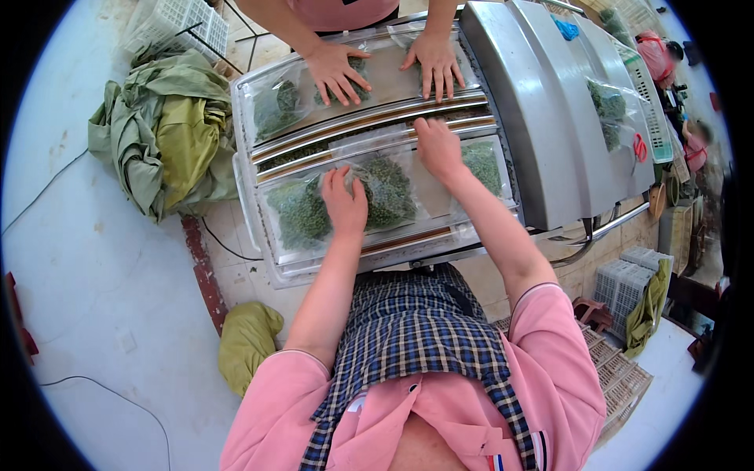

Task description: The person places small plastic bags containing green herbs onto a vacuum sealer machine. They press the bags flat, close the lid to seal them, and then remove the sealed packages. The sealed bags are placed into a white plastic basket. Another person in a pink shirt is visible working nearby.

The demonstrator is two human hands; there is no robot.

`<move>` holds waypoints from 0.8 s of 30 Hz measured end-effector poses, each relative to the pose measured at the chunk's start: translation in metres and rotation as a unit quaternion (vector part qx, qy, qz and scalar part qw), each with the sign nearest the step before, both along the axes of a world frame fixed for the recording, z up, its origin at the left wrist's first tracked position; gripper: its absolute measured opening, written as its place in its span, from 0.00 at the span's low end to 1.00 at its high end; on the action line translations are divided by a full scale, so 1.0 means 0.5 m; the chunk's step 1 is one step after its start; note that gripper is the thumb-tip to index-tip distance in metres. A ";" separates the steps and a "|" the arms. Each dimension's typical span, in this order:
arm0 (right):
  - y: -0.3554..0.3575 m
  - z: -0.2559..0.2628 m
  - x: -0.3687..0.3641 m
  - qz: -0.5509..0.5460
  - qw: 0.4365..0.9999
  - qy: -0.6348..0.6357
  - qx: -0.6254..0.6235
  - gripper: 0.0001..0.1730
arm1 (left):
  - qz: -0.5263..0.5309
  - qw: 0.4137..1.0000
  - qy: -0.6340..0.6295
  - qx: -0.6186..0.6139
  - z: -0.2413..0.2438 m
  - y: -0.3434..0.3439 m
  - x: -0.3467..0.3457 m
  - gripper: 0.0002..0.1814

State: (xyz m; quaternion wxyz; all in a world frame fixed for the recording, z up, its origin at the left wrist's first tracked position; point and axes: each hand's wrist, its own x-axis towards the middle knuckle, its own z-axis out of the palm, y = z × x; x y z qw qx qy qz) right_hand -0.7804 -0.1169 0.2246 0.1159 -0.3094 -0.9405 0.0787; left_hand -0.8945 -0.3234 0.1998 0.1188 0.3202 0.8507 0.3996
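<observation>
Clear plastic bags of green peppercorn clusters lie on the bed of a vacuum sealing machine (436, 203). My left hand (346, 203) rests where the left bag (298, 215) meets the middle bag (389, 191), its thumb and fingers apart on the plastic. My right hand (439, 150) is curled at the near sealing bar (383, 140), above the gap between the middle bag and the right bag (482, 168). Whether its fingers pinch any plastic is hidden. The bags' mouths point towards the bars.
Opposite, a co-worker's hands (336, 73) press bags on the far row, beside another bag (277, 109). A steel lid (548, 118) stands at the right, with bags and red scissors (640, 147) beyond. Green cloth (171, 129) is heaped at the left. Plastic crates (624, 288) sit lower right.
</observation>
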 end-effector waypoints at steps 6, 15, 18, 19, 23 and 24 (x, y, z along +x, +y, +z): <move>-0.099 -0.025 -0.010 -0.117 0.973 -0.061 -0.191 0.14 | 0.055 0.992 -0.109 -0.019 -0.009 0.010 0.009 0.19; -0.104 0.059 0.025 -0.140 0.963 -0.079 -0.215 0.16 | -0.027 0.995 -0.056 -0.079 0.015 0.000 -0.002 0.20; -0.057 0.067 0.096 -0.071 0.994 0.082 -0.020 0.28 | -0.047 0.982 0.179 -0.047 0.088 -0.065 -0.072 0.24; -0.044 0.065 0.119 -0.076 0.996 0.045 0.012 0.31 | -0.041 0.969 0.229 -0.088 0.098 -0.077 -0.094 0.26; -0.021 0.036 0.181 -0.059 0.994 -0.087 0.030 0.41 | -0.078 0.932 0.293 -0.198 0.070 -0.127 -0.151 0.33; -0.026 0.026 0.183 -0.047 0.992 -0.115 0.002 0.42 | -0.106 0.930 0.276 -0.217 0.062 -0.139 -0.154 0.35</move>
